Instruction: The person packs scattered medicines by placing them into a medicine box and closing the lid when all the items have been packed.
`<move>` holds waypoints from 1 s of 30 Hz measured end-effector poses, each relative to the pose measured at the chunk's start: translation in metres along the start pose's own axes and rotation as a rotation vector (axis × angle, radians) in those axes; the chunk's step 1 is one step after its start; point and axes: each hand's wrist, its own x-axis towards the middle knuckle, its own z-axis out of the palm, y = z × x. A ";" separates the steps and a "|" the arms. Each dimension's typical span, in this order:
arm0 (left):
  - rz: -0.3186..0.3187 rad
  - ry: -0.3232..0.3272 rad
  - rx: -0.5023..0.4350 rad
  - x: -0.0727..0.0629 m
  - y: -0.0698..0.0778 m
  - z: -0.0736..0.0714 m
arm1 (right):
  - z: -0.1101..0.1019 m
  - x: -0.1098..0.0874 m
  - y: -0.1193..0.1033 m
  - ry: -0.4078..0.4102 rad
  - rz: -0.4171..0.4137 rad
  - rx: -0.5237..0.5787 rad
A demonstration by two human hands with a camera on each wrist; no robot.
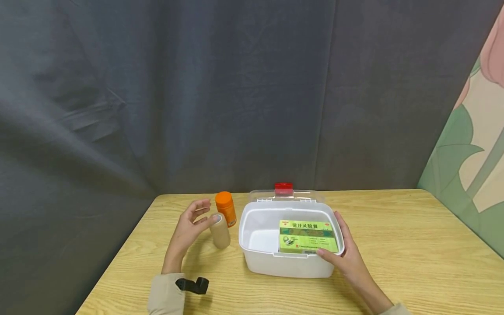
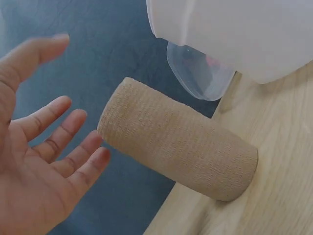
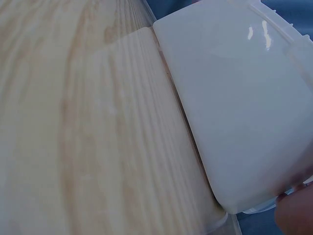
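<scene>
My left hand is beside an upright tan elastic bandage roll, its fingers spread and apart from each other. In the left wrist view the fingertips come close to the top end of the bandage roll, and the palm holds nothing. My right hand grips the right front corner of a white plastic box, thumb over the rim and fingers along the right wall. Inside the box, on its right side, lies a green-yellow medicine carton. The right wrist view shows the box's smooth outer wall on the table.
Just behind the bandage roll stands an orange bottle with an orange cap. The box's clear lid, with a red latch, is folded back behind it. A dark curtain hangs past the far edge of the wooden table.
</scene>
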 end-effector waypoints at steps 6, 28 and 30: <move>-0.020 -0.058 -0.019 0.001 -0.006 -0.001 | 0.000 0.000 -0.001 0.005 0.000 -0.023; -0.056 -0.099 0.007 0.003 -0.027 0.006 | 0.000 0.000 -0.001 0.008 0.009 -0.043; -0.053 -0.095 0.018 0.004 -0.029 0.007 | 0.000 0.000 -0.001 0.008 0.006 -0.048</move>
